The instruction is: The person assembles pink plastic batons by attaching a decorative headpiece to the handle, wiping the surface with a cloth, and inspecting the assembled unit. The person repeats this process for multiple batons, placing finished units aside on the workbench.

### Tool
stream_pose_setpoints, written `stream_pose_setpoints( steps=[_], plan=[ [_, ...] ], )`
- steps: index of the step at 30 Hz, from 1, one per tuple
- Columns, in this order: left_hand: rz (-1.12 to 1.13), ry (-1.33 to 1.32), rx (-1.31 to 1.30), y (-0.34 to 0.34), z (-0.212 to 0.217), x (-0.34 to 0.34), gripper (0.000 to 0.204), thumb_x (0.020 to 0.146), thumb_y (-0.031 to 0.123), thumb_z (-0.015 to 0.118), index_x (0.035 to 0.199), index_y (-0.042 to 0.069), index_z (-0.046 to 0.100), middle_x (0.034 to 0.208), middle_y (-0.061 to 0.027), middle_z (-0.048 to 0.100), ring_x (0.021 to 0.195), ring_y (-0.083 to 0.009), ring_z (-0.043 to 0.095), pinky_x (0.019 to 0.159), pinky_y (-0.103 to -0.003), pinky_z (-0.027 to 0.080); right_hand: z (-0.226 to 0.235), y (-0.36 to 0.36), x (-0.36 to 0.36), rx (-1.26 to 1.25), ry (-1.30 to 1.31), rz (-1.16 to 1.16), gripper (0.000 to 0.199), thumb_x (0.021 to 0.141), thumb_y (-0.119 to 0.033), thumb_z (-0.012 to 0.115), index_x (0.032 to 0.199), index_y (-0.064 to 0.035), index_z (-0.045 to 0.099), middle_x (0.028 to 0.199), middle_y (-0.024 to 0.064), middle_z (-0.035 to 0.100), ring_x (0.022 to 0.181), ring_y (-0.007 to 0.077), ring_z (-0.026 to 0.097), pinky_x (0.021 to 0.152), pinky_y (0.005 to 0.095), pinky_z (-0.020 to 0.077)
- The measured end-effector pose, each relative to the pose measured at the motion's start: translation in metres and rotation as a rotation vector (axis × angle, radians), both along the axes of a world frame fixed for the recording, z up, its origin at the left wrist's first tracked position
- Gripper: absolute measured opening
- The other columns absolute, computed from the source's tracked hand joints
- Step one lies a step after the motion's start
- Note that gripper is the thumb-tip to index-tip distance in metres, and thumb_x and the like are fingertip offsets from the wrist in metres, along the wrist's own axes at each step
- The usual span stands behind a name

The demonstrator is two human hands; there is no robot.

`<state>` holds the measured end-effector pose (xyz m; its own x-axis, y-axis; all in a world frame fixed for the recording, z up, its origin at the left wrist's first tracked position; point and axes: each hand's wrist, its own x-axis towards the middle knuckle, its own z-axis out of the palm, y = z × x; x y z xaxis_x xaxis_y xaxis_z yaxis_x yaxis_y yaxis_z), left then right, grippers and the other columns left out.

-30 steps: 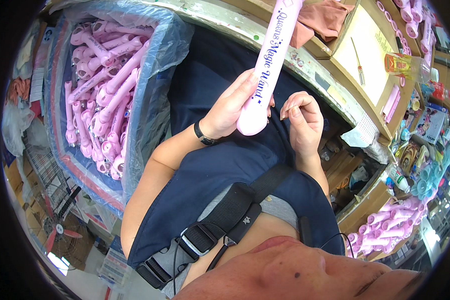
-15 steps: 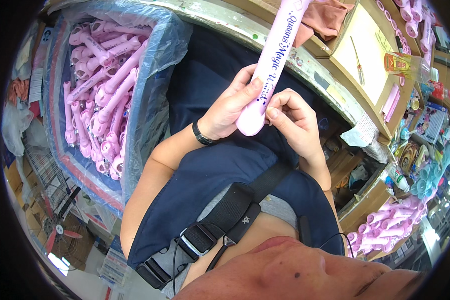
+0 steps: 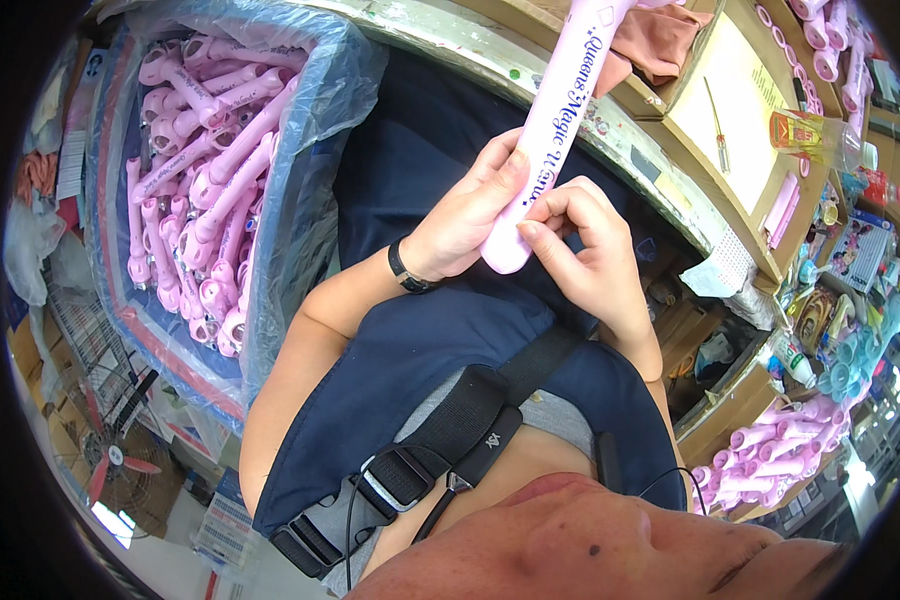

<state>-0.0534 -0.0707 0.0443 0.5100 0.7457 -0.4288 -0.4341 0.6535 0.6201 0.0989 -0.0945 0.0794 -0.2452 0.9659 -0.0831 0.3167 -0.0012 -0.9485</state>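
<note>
My left hand [image 3: 470, 215] grips a long pink plastic wand [image 3: 555, 130] by its lower half; the wand slants up to the top edge and carries dark printed lettering. My right hand [image 3: 590, 250] rests against the wand's rounded lower end, with thumb and fingertips pinched on its side near the lettering. Both hands hover over my dark blue apron [image 3: 440, 330]. A black band sits on my left wrist.
A bin lined with clear plastic [image 3: 310, 190] at my left holds several pink wands [image 3: 200, 190]. A cardboard-edged workbench [image 3: 740, 110] at the upper right bears a screwdriver, a bottle and pink parts. More pink wands [image 3: 780, 460] lie at the lower right. A fan [image 3: 120, 450] stands at the lower left.
My right hand has risen from my lap to the wand's lower end and now pinches its side. The left hand has kept its hold on the wand, which barely shifted.
</note>
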Motion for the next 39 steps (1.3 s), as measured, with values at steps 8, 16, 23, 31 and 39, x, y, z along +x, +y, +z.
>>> stream_pose_setpoints(
  steps=[8, 16, 23, 31, 39],
  plan=[
    [-0.028, -0.213, -0.006, -0.003, -0.012, -0.006, 0.068, 0.092, 0.056, 0.038, 0.138, 0.007, 0.028, 0.109, -0.0101, 0.055, 0.091, -0.0168, 0.061, 0.079, -0.03, 0.054, -0.026, -0.009, -0.008, -0.162, 0.363, -0.325, 0.025, 0.089, -0.008, 0.062, 0.106, -0.0008, 0.045, 0.082, 0.0045, 0.059, 0.061, 0.008, 0.057, 0.052, 0.0228, 0.0471],
    [-0.083, -0.549, 0.09, 0.0, -0.027, -0.009, 0.066, 0.084, 0.028, 0.069, 0.132, 0.008, 0.029, 0.107, -0.0138, 0.052, 0.083, -0.0249, 0.062, 0.074, -0.038, 0.055, -0.068, -0.026, 0.027, -0.023, 0.227, -0.505, 0.019, 0.096, -0.01, 0.049, 0.106, 0.0018, 0.061, 0.103, 0.0097, 0.063, 0.082, 0.0119, 0.059, 0.078, 0.0238, 0.0472],
    [-0.12, -0.603, 0.004, 0.002, -0.028, -0.008, 0.053, 0.086, 0.016, 0.062, 0.128, 0.006, 0.032, 0.107, -0.0149, 0.054, 0.094, -0.0259, 0.061, 0.086, -0.04, 0.051, -0.067, -0.057, 0.037, -0.165, 0.032, -0.474, 0.021, 0.095, -0.015, 0.054, 0.097, 0.0028, 0.065, 0.087, 0.0081, 0.066, 0.056, 0.0091, 0.057, 0.054, 0.0223, 0.0474],
    [-0.093, -0.25, 0.174, -0.001, -0.039, 0.005, 0.05, 0.097, 0.026, 0.047, 0.139, 0.005, 0.028, 0.12, -0.0167, 0.055, 0.119, -0.0264, 0.049, 0.104, -0.039, 0.035, -0.067, -0.041, 0.022, -0.391, 0.667, -0.309, 0.036, 0.1, -0.033, 0.042, 0.112, -0.0007, 0.052, 0.101, 0.0093, 0.06, 0.088, 0.015, 0.06, 0.075, 0.0269, 0.0499],
    [-0.128, -0.108, 0.097, -0.001, -0.059, 0.003, 0.045, 0.098, 0.02, 0.045, 0.138, 0.005, 0.032, 0.131, -0.0143, 0.048, 0.121, -0.0218, 0.047, 0.104, -0.035, 0.035, -0.077, -0.038, 0.002, -0.543, 0.747, -0.322, 0.042, 0.098, -0.041, 0.042, 0.113, -0.0023, 0.05, 0.092, 0.0041, 0.06, 0.076, 0.0092, 0.057, 0.066, 0.024, 0.0492]
  ],
)
